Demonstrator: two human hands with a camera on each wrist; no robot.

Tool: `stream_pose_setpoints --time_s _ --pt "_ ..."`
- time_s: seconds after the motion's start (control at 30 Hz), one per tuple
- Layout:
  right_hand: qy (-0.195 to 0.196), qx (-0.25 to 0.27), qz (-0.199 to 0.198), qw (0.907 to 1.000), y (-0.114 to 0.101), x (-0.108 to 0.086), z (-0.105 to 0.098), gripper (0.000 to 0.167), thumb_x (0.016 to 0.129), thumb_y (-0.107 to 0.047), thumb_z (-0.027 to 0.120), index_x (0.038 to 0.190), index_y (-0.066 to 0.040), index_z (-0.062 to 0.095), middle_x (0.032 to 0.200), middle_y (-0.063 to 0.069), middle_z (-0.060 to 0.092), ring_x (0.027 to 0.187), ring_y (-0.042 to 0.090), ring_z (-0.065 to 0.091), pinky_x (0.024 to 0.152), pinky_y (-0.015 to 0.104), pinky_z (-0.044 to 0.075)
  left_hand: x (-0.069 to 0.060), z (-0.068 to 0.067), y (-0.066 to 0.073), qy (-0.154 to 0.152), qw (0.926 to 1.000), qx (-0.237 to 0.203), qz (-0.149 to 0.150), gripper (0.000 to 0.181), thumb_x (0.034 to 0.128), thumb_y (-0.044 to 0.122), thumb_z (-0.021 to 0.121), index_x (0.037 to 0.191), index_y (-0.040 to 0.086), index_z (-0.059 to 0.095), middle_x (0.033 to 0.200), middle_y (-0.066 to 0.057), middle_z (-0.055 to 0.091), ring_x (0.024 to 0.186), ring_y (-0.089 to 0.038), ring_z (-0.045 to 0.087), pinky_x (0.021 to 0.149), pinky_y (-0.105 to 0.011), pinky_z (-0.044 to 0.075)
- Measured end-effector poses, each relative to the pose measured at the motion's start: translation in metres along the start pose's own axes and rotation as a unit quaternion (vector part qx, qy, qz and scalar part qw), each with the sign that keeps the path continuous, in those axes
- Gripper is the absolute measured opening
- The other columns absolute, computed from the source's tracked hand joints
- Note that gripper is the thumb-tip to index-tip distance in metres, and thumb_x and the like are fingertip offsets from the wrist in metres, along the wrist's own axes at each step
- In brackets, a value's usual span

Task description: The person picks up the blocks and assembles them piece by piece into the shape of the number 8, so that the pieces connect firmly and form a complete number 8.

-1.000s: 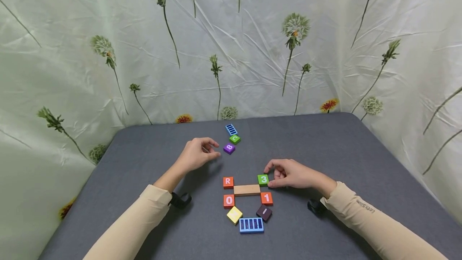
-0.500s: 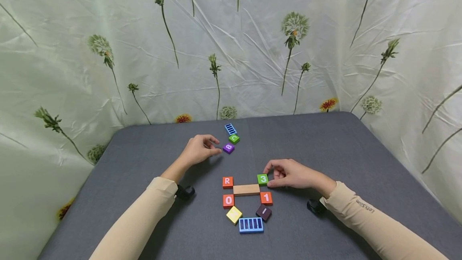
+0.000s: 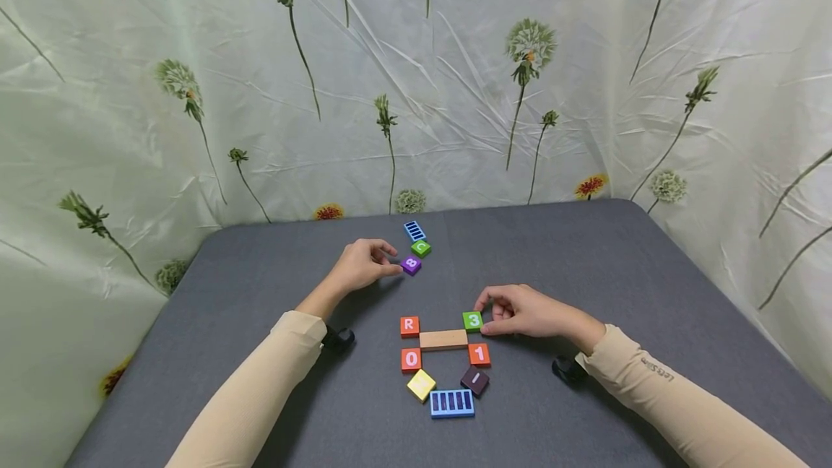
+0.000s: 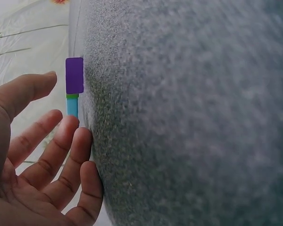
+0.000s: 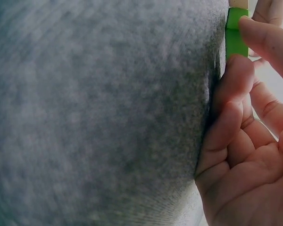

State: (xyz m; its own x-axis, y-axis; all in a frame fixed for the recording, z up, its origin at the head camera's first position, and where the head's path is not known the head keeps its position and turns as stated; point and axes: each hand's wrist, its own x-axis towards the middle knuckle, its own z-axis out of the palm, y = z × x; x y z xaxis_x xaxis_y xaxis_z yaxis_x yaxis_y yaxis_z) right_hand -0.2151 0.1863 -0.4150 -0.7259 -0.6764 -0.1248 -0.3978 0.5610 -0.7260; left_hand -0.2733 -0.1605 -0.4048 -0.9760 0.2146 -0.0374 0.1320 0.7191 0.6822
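Beside the purple block marked 8 (image 3: 411, 264), my left hand (image 3: 365, 266) hovers with thumb and fingers spread apart. In the left wrist view that purple block (image 4: 74, 75) stands just beyond the thumb, with nothing between the fingers. My right hand (image 3: 529, 311) holds the green block marked 3 (image 3: 472, 321) by its right corners, with thumb and index finger. The right wrist view has the thumb against the side of the green block (image 5: 237, 40). The green block lies at the right end of a plain wooden block (image 3: 443, 340); a red R block (image 3: 409, 326) lies at its left end.
A green C block (image 3: 420, 248) and a blue barred block (image 3: 414, 230) lie behind the purple one. Nearer me are a red 0 block (image 3: 411, 360), red 1 block (image 3: 479, 354), yellow block (image 3: 421, 385), dark block (image 3: 475, 380) and another blue barred block (image 3: 451, 404).
My left hand has moved slightly forward and right, closer to the purple block. The right hand stays at the green block, and the blocks keep their arrangement.
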Motion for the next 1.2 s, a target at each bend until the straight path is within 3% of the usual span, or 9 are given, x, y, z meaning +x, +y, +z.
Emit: stream_pose_setpoints --time_s 0.77,1.2 --pt "-0.001 -0.003 0.003 1.0000 -0.002 -0.001 0.001 0.031 0.099 -0.029 0.079 0.120 -0.008 0.069 0.077 -0.008 0.055 0.066 0.003 0.047 0.061 0.021 0.038 0.010 0.010 0.003 -0.013 0.9992 0.024 0.030 0.033 0.0897 0.028 0.089 0.118 0.014 0.080 0.085 -0.001 0.071 0.066 -0.011 0.059 0.067 -0.029 0.046" --pt "-0.002 -0.002 0.012 0.9999 -0.002 0.000 0.001 0.031 0.098 -0.029 0.079 0.120 -0.009 0.069 0.077 -0.008 0.055 0.066 0.003 0.047 0.061 0.021 0.038 0.013 0.013 0.008 -0.017 0.9994 0.021 0.019 0.032 0.0896 0.029 0.089 0.117 0.015 0.080 0.087 -0.001 0.071 0.070 -0.013 0.059 0.069 -0.030 0.045"
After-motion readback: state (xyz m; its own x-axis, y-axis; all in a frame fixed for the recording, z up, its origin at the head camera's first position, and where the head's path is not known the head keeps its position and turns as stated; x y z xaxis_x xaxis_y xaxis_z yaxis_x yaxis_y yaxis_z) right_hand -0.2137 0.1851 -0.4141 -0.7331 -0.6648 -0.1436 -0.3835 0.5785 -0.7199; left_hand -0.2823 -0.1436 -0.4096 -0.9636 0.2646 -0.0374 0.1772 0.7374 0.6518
